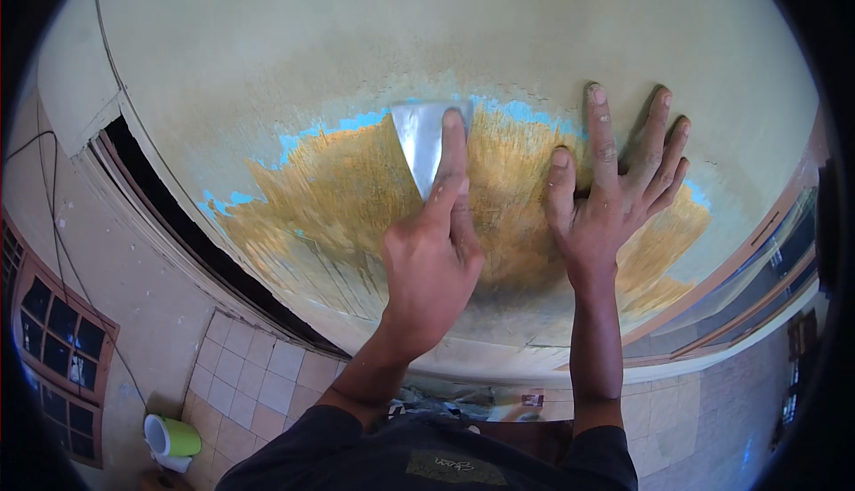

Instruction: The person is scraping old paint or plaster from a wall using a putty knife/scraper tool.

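My left hand is closed around a paint scraper, its forefinger stretched along the metal blade. The scraper's blade points upward, and its wide edge meets the ragged upper border of a bared brown patch. Its handle is hidden inside my fist. Flat against the panel, to the right of the scraper, lies my right hand with fingers spread and nothing in it. The upright painted panel is greyish-beige, with bright blue paint showing along the patch's edge.
A dark gap runs along the panel's left side. At the lower left are a green bucket, a brown-framed window and hanging cables. Tiled floor lies below, and a glazed frame stands at right.
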Action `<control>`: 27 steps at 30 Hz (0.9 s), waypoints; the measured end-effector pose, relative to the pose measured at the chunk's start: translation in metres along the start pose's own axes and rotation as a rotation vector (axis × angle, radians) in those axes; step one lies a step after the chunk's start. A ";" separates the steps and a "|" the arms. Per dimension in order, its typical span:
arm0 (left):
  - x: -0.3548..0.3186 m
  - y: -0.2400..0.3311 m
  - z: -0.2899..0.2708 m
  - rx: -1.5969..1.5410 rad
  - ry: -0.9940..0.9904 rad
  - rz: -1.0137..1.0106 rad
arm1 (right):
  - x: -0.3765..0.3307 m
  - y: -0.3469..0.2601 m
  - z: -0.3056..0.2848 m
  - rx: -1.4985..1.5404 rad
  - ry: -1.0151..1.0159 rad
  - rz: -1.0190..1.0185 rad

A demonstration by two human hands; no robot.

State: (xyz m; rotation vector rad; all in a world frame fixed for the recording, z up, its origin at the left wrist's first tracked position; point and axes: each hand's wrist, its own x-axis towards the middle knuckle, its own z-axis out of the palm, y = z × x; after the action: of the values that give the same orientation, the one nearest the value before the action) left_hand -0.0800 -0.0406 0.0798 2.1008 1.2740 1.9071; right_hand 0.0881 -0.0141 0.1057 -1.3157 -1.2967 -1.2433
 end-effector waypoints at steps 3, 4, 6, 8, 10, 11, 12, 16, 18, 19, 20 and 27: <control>0.008 0.004 -0.003 0.029 0.077 0.114 | 0.003 0.000 -0.004 0.015 0.021 -0.008; 0.005 0.001 -0.001 0.024 0.079 0.117 | 0.004 0.001 -0.004 0.011 0.025 -0.010; -0.007 -0.006 0.002 0.006 0.059 0.088 | 0.004 0.001 -0.004 0.009 0.027 -0.015; -0.007 -0.001 -0.004 0.029 -0.002 0.030 | 0.003 -0.002 -0.005 0.002 0.006 -0.006; -0.004 0.003 -0.008 0.048 -0.063 -0.032 | 0.004 -0.002 -0.005 -0.006 -0.016 0.002; -0.001 0.005 -0.009 0.026 -0.058 0.000 | 0.005 -0.001 -0.005 0.002 0.006 -0.004; 0.000 0.006 -0.010 0.003 -0.052 0.031 | 0.005 0.000 -0.006 0.010 0.028 -0.009; -0.003 -0.002 -0.006 0.031 -0.043 0.022 | 0.005 -0.003 -0.002 0.011 0.040 -0.014; 0.000 -0.002 -0.004 0.028 0.021 0.043 | 0.007 -0.006 -0.003 0.008 0.015 -0.001; 0.001 -0.001 -0.003 0.024 0.019 0.043 | 0.007 -0.004 -0.002 0.004 0.015 -0.001; 0.003 0.001 -0.003 0.017 0.015 0.040 | 0.007 -0.002 -0.002 0.006 0.030 -0.009; 0.001 -0.004 -0.002 0.038 0.022 0.098 | 0.008 -0.002 -0.004 0.030 -0.011 0.029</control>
State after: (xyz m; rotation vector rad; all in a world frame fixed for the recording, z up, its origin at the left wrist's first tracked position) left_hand -0.0842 -0.0386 0.0787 2.2070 1.2433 1.9642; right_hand 0.0851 -0.0174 0.1138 -1.3177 -1.2951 -1.1933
